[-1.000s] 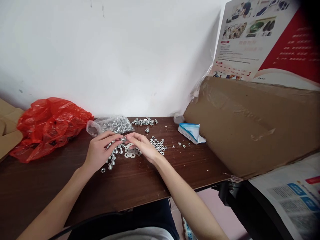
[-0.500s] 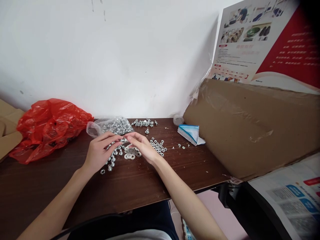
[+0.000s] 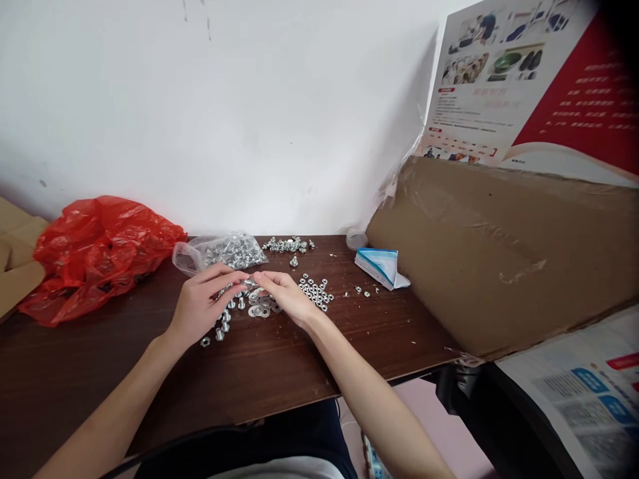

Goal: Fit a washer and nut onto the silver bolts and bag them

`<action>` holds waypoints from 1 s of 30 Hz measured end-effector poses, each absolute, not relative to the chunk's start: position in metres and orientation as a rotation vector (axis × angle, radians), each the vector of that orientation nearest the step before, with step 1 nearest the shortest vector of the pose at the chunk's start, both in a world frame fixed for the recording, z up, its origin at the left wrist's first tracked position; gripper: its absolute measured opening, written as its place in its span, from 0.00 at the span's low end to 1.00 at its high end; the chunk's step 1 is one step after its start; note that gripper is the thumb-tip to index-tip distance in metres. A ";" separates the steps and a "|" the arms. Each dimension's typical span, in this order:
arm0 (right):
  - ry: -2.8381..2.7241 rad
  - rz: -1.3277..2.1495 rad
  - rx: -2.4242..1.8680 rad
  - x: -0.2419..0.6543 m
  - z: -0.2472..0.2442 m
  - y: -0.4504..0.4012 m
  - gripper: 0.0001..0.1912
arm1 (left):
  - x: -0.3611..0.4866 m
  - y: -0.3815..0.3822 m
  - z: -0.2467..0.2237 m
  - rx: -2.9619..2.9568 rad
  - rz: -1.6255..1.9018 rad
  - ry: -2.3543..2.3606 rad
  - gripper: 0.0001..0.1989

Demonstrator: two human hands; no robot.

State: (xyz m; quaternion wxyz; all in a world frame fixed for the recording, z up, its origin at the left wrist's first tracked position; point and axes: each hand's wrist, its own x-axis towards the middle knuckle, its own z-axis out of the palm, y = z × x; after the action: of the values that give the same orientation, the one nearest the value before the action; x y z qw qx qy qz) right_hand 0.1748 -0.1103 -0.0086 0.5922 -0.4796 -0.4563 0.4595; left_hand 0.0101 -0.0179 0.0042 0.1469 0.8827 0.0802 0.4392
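Note:
My left hand (image 3: 200,305) and my right hand (image 3: 288,297) meet over the tabletop, fingertips pinched together on a small silver bolt (image 3: 249,283). Fingers cover most of it, so whether a nut or washer sits on it cannot be made out. Beneath and beside my left hand lie several loose bolts (image 3: 225,326), with one nut (image 3: 205,342) close to the wrist. Flat washers (image 3: 260,310) are heaped below the fingertips, partly under my right hand. Just right of that hand, small nuts (image 3: 317,293) are spread in a cluster.
A clear plastic bag (image 3: 234,251) of metal fasteners and a pile of assembled bolts (image 3: 287,245) lie near the wall. A red plastic bag (image 3: 104,253) is at left. On the right are a blue-white packet (image 3: 377,267), a tape roll (image 3: 356,239) and a large cardboard sheet (image 3: 499,253).
My right fingers have shifted slightly and dipped around the bolt, now bent closer over it. My left hand stays nearly in place. The things on the table have not moved.

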 end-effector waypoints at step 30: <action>-1.041 1.110 -1.024 0.180 -0.008 -0.112 0.19 | 0.011 -0.019 0.004 2.537 1.291 0.174 0.09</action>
State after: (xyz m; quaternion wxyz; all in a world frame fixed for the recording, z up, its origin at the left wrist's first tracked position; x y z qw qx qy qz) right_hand 0.1802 -0.1121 -0.0083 0.6081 -0.4434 -0.4505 0.4803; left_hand 0.0106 -0.0185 0.0040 0.1441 0.8803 0.0603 0.4480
